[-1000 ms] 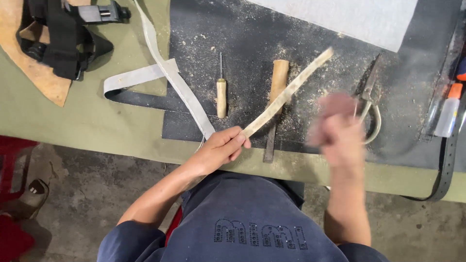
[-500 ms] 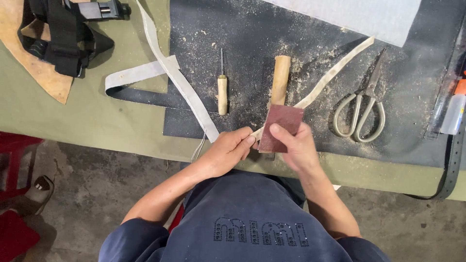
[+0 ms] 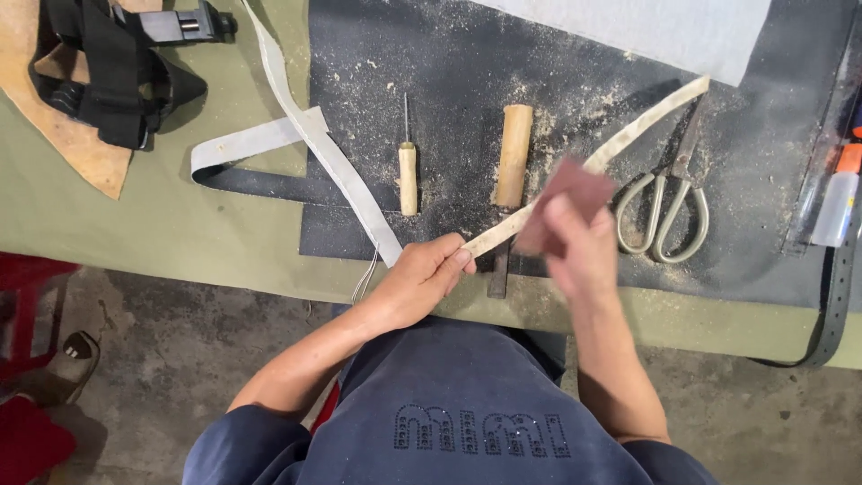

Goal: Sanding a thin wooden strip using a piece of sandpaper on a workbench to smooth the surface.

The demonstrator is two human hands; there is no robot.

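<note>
My left hand (image 3: 429, 272) pinches the near end of a long pale leather strip (image 3: 628, 133) that runs diagonally up to the right over a dark dusty mat (image 3: 584, 63). My right hand (image 3: 575, 241), blurred by motion, holds a reddish-brown piece of sandpaper (image 3: 564, 202) against the strip just right of my left hand. A wooden-handled tool (image 3: 513, 157) lies on the mat under the strip, its metal end showing below my hands.
An awl with a wooden handle (image 3: 408, 171) lies left of the tool. Scissors (image 3: 669, 202) lie to the right. A grey strap (image 3: 296, 135) crosses the green table (image 3: 180, 224). Black straps (image 3: 117, 72), tan leather (image 3: 63, 144), a glue bottle (image 3: 835, 202) and a black belt (image 3: 835, 305) lie around.
My right hand with the sandpaper has slid up along the strip, away from my left hand. One second ago it was further right. My left hand kept its grip.
</note>
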